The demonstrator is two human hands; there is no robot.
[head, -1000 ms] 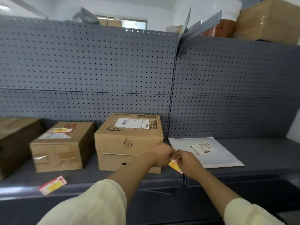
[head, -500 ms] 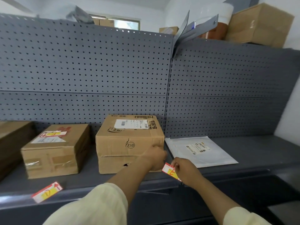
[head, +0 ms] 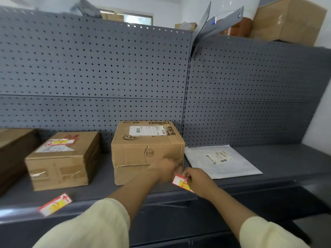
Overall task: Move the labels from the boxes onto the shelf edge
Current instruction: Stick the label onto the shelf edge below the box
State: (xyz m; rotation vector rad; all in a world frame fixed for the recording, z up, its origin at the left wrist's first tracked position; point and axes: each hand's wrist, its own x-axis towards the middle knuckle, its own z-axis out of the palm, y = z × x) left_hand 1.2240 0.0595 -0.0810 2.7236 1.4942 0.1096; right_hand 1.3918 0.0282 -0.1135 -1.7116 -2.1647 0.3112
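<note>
**Three labels, three boxes, one label in your right hand**

Your right hand (head: 198,179) pinches one red-and-yellow label (head: 181,182) between thumb and fingertips, so this grip is closed on it. The label hangs just above the shelf edge (head: 241,187), in front of the middle box (head: 143,151). Your left hand (head: 164,171) has curled fingers at the lower right corner of this box, and I cannot tell if its grip has hold of anything.

I count three labels. The second label (head: 54,204) lies on the shelf edge at the left. The third label (head: 59,142) is on top of the left box (head: 62,163).

There are three boxes on the shelf, and the far-left box (head: 12,154) is cut by the frame. One white mailer (head: 222,161) lies flat beside the middle box.
</note>
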